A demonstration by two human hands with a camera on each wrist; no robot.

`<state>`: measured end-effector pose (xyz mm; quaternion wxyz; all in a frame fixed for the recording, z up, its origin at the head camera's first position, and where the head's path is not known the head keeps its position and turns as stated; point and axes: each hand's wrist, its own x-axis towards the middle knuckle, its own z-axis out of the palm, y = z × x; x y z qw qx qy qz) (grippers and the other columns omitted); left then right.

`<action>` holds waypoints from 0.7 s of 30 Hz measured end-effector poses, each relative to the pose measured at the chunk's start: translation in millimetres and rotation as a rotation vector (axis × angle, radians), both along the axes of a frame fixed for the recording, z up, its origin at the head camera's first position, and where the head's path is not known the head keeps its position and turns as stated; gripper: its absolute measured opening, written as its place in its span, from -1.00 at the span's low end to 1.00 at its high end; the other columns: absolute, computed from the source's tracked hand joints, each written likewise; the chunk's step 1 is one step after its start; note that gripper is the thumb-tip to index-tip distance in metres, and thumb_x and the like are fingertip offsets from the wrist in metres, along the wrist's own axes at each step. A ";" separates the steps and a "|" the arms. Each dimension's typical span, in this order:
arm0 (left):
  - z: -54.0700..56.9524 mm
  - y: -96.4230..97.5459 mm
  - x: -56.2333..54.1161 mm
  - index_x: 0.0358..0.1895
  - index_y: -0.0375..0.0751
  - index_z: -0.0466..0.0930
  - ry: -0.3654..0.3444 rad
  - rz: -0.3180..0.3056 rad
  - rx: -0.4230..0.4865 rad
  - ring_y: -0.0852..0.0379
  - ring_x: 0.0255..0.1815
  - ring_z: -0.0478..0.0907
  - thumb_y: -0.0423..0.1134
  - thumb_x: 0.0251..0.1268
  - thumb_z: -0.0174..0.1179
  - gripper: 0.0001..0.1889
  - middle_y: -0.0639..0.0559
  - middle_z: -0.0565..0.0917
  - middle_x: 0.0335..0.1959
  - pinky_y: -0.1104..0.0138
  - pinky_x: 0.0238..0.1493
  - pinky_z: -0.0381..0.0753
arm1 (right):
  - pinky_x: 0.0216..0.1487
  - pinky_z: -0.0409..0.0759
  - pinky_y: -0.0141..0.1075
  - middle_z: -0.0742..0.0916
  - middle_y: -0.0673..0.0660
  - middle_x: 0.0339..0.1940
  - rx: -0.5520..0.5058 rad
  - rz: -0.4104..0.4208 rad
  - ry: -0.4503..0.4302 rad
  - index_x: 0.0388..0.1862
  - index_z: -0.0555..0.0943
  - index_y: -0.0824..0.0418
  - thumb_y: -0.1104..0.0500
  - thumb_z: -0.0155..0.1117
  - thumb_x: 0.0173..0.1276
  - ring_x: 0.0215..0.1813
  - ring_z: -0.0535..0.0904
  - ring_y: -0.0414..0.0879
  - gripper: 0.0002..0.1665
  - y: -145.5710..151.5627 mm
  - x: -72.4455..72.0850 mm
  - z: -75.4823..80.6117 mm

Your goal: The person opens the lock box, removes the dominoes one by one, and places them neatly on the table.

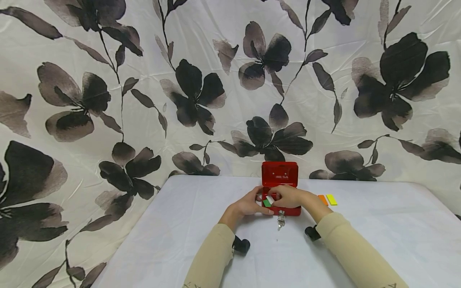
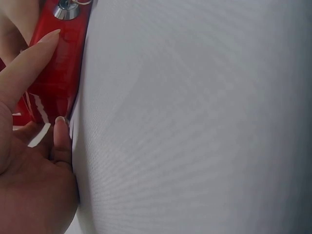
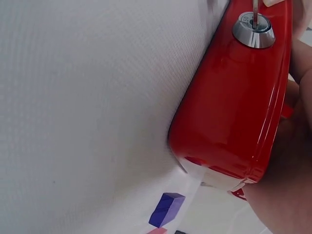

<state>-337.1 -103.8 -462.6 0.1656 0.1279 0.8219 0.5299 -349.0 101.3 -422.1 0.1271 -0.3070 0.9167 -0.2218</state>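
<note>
A red cash box stands on the table with its lid raised. My left hand holds the box at its left end; its thumb lies along the front wall and the other fingers are at the end. Keys hang from the lock on the front. My right hand reaches over the open box, fingers curled, and appears to pinch a small white block. Beside it shows a green block. The right fingertips and most of the box's inside are hidden.
Right of the box lie an orange block and a yellow block. The right wrist view also shows a purple block beyond the box's end. A white cloth covers the table; a flowered curtain hangs behind it.
</note>
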 end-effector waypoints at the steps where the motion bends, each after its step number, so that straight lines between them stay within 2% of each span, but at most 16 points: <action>1: -0.4 0.1 -0.1 0.54 0.01 0.23 -0.004 0.001 0.003 -0.01 0.21 0.33 -0.20 0.06 0.58 -0.04 0.01 0.49 0.21 -0.07 0.29 0.43 | -0.17 0.56 -0.27 0.62 -0.01 -0.37 0.005 -0.006 0.001 0.23 0.62 0.22 0.17 0.42 0.37 -0.24 0.50 -0.12 -0.54 0.0 0.4 0.1; 4: -0.2 0.4 0.7 0.54 0.02 0.22 -0.007 0.004 0.006 -0.02 0.23 0.33 -0.20 0.07 0.58 -0.04 0.01 0.48 0.25 -0.11 0.32 0.43 | -0.17 0.58 -0.25 0.63 0.00 -0.37 0.014 -0.022 0.012 0.20 0.62 0.24 0.17 0.43 0.38 -0.25 0.50 -0.10 -0.56 0.2 2.4 0.9; 11: 1.0 0.6 1.8 0.53 0.01 0.24 -0.004 0.007 0.007 -0.02 0.21 0.33 -0.20 0.08 0.57 -0.07 0.02 0.49 0.24 -0.07 0.28 0.46 | 0.02 0.66 -0.13 0.67 0.00 -0.30 0.034 -0.075 0.043 0.16 0.64 0.25 0.19 0.45 0.35 -0.19 0.52 -0.09 -0.58 -0.6 6.3 1.9; 21: 1.8 1.1 3.8 0.55 0.00 0.22 -0.013 0.014 0.003 -0.03 0.22 0.33 -0.21 0.08 0.57 -0.05 -0.01 0.49 0.22 -0.11 0.32 0.43 | -0.04 0.65 -0.16 0.66 0.03 -0.29 -0.009 -0.089 0.061 0.05 0.64 0.27 0.20 0.49 0.32 -0.20 0.51 -0.08 -0.63 0.2 8.5 0.0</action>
